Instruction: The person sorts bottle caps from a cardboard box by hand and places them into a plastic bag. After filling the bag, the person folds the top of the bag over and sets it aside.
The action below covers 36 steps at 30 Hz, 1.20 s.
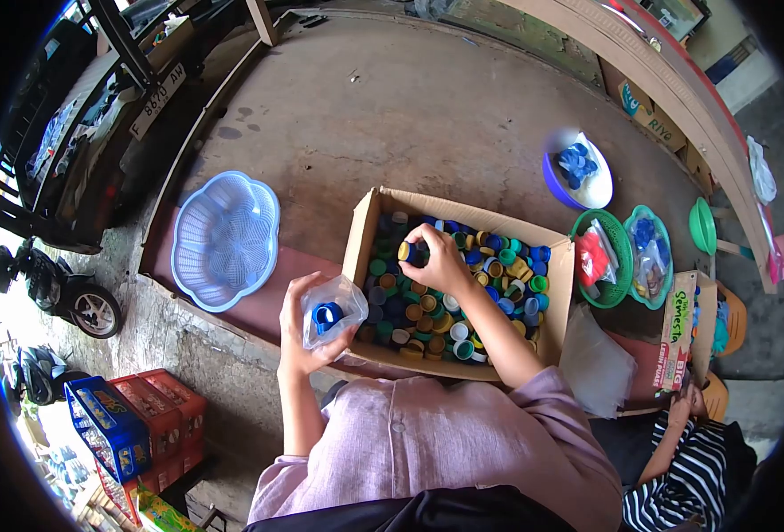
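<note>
My left hand point(295, 341) is closed around a clear plastic bag point(349, 300), held in front of the left edge of a cardboard box point(363, 238). Inside the bag sits a blue bottle cap point(326, 316). Over the left part of the box, my right hand point(446, 264) pinches a bottle cap point(405, 252) with a yellow face and a dark side between thumb and fingers. Below it, many loose bottle caps point(424, 312) in blue, green, yellow, orange and white fill the box. My right forearm hides some of them.
A light blue plastic basket point(226, 241) stands left on the brown table point(356, 106). At right are a purple bowl point(553, 183), a green basket point(618, 293) and a teal basket point(665, 257). Flat clear bags point(596, 363) lie beside the box. Another person's hands point(686, 404) are at lower right.
</note>
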Available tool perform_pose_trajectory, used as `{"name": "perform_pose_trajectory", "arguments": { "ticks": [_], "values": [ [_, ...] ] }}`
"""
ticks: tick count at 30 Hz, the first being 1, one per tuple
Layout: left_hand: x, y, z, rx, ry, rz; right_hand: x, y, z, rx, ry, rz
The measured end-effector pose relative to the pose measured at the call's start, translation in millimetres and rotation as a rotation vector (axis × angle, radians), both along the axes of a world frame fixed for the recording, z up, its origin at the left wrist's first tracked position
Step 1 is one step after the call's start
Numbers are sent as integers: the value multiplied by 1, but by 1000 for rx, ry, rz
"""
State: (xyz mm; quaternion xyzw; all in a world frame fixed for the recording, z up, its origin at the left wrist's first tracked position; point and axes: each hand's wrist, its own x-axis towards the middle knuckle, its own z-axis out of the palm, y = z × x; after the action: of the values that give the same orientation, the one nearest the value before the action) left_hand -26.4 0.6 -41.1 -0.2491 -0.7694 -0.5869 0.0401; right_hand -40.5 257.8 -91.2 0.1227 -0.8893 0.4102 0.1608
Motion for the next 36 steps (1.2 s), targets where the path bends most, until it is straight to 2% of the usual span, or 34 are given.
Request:
{"name": "perform_pose_trajectory", "arguments": {
  "ticks": [2, 6, 11, 13, 17, 19, 24, 26, 27, 30, 33, 34, 36],
  "values": [
    [0, 4, 4, 11, 10, -3, 11, -5, 16, -161, 27, -17],
    [1, 7, 8, -15, 39, -4, 22, 0, 19, -97, 64, 28],
    [2, 7, 9, -37, 47, 1, 33, -7, 24, -100, -30, -43],
    [3, 7, 10, -41, 54, 2, 34, -9, 21, -293, 14, -80],
    [3, 6, 9, -57, 54, 3, 34, 2, 10, -132, 99, -3],
    [3, 6, 9, -59, 62, 1, 37, 3, 9, 15, -9, 38],
    [4, 5, 10, -79, 32, -2, 44, -10, 28, -85, -161, -73],
    [4, 6, 12, -82, 32, -6, 42, -9, 24, -69, 8, -115],
    [4, 6, 12, -85, 31, -10, 42, -11, 28, -68, 9, -114],
    [5, 7, 11, -115, 11, -9, 46, -31, 53, -438, 48, -111],
    [5, 9, 10, -109, -26, -27, 54, -52, 68, -462, 100, -24],
    [5, 9, 9, -110, -27, -28, 55, -58, 71, -433, 135, 55],
    [4, 10, 8, -58, 5, -67, 58, -66, 84, -16, 163, 100]
  ]
}}
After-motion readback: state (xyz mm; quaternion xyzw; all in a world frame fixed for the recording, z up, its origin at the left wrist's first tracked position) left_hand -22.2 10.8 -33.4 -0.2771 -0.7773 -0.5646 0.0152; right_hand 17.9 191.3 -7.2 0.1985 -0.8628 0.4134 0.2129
